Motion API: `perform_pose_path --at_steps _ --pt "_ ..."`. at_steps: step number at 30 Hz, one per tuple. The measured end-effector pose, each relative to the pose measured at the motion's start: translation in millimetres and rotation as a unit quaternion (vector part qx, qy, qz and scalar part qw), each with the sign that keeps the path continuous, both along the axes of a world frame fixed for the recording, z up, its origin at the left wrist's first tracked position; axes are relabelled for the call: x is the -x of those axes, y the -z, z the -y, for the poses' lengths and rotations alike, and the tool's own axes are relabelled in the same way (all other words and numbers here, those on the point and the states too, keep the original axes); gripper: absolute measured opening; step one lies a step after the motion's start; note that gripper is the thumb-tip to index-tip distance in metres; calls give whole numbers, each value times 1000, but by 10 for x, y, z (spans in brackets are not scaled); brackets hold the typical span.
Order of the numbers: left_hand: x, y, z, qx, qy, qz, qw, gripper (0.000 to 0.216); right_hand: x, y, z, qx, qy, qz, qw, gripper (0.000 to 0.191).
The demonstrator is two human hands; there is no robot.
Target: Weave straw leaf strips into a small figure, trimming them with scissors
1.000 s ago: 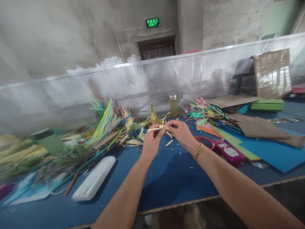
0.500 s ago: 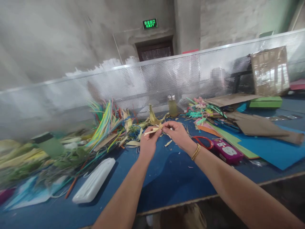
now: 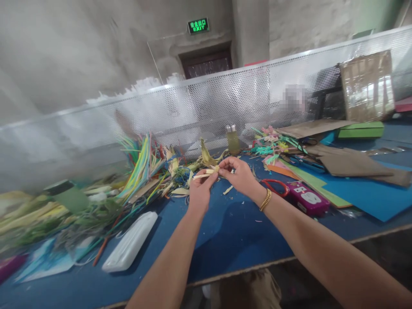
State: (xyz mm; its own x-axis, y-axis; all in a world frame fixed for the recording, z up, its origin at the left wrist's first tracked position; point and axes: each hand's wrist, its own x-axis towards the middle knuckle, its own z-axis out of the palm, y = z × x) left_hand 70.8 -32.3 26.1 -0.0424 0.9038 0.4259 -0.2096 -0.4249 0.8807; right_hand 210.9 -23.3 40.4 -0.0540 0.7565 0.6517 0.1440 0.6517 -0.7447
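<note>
My left hand (image 3: 198, 191) and my right hand (image 3: 238, 174) meet above the blue table (image 3: 225, 240). Both pinch a small folded piece of pale yellow leaf strip (image 3: 208, 172) between thumb and fingers. The strip's free end sticks out to the left of my left hand. A gold bracelet (image 3: 266, 200) sits on my right wrist. Small yellow strip scraps (image 3: 228, 189) lie on the table just below my hands.
A heap of coloured and pale strips (image 3: 144, 167) lies left of my hands, a white flat case (image 3: 130, 242) nearer me. Red scissors (image 3: 277, 186), a magenta power strip (image 3: 307, 198), coloured paper sheets (image 3: 354, 189) and a small oil bottle (image 3: 232, 140) lie right. A perforated metal screen (image 3: 206, 107) backs the table.
My hands stay together on the strip and have shifted slightly up and away from me. The strip's free end now points more level to the left.
</note>
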Motion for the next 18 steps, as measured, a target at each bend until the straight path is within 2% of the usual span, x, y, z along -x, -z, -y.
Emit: perform_pose_path --at_steps 6,12,18 --pt "-37 -4 14 14 -12 16 1000 21 -15 1 -2 -8 10 26 1000 8" --pt "-100 -11 31 57 -17 72 996 23 6 -9 27 2 13 28 1000 9" --pt "-107 -43 50 98 -23 98 990 24 -11 -4 -4 41 -32 5 999 15"
